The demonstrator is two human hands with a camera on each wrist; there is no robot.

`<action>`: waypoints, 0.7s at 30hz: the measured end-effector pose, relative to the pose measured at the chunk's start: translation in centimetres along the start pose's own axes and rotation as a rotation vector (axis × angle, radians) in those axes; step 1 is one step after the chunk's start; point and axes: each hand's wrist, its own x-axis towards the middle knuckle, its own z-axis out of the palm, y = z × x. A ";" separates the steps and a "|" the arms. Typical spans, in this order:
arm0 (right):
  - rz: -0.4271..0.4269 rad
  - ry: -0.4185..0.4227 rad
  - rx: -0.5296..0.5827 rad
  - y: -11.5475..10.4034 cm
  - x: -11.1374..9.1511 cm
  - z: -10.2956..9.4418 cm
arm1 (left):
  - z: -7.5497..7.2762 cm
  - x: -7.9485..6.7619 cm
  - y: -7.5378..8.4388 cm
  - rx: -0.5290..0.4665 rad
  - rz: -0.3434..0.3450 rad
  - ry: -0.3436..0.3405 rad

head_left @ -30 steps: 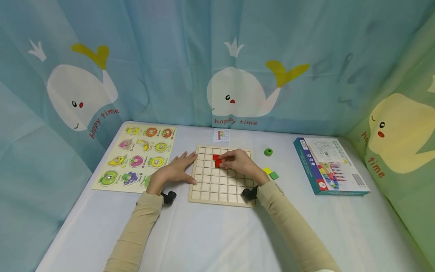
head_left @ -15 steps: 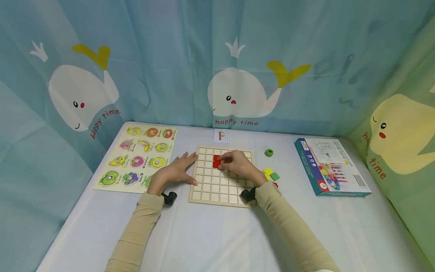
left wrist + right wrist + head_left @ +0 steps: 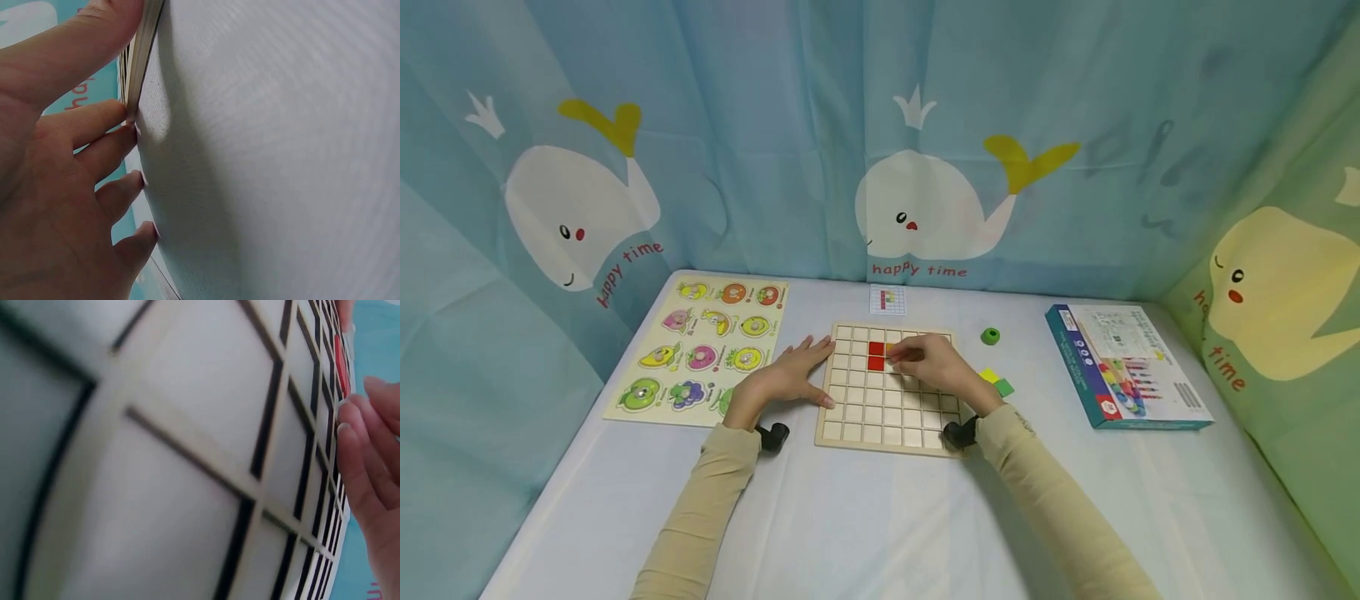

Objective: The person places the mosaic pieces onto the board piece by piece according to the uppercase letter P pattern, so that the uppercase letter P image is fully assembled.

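Observation:
A wooden grid board (image 3: 880, 433) lies in the middle of the table. Two red square tiles (image 3: 876, 357) sit in it, one below the other, in neighbouring cells. Beside the upper one, an orange-yellow patch (image 3: 890, 347) shows, partly hidden by my right hand (image 3: 931, 364). That hand hovers over the board with bent, relaxed fingers; in the right wrist view its thumb and fingers (image 3: 353, 440) stand apart, and I see nothing held. My left hand (image 3: 784, 375) spreads along the board's left edge, thumb and fingertips touching it; the left wrist view shows these fingers (image 3: 103, 153) extended.
Yellow and green tiles (image 3: 1003, 387) lie right of the board, near a green ring-shaped bead (image 3: 990, 336). A pattern card (image 3: 887, 299) lies behind the board. A fruit puzzle board (image 3: 696, 333) is at left, a toy box (image 3: 1127, 367) at right.
The lower red tile, tilted in my right fingers at first, now lies flat in its cell. My right hand has let it go and shifted slightly right. My left hand has stayed put.

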 end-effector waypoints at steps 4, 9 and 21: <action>-0.006 -0.014 0.000 0.0 -0.1 0.1 | 0.0 -0.1 0.0 -0.004 -0.013 0.000; -0.006 -0.016 -0.011 -0.3 -0.2 0.0 | -0.1 -0.1 0.2 -0.001 -0.011 0.000; -0.002 0.033 -0.030 0.5 -2.2 -1.5 | -0.1 -0.3 0.2 -0.002 -0.024 0.004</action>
